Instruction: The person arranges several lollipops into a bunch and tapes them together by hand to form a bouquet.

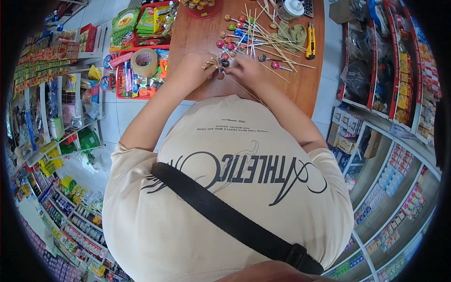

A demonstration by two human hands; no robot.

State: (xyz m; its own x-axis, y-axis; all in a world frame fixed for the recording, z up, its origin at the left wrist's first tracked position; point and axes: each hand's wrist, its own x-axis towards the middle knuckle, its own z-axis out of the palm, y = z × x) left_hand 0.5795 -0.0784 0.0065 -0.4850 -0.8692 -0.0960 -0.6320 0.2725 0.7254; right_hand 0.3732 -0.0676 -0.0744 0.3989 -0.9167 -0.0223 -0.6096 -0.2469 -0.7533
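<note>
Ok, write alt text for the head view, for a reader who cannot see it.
Seen from above, a person in a beige T-shirt holds a small bunch of lollipops in the left hand at a wooden table, the right hand touching it. Loose lollipops and bare sticks lie scattered beyond, beside a yellow utility knife.

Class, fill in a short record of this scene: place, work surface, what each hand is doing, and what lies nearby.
Place: a shop, with shelves of packaged goods on both sides
Surface: wooden table
Left hand: holds a small bunch of lollipops
Right hand: fingers at the same bunch; hold unclear
Spread on table: loose lollipops on sticks
Right of them: yellow utility knife
Far edge: jar with white lid
Left of table: tape roll on a red basket
</note>
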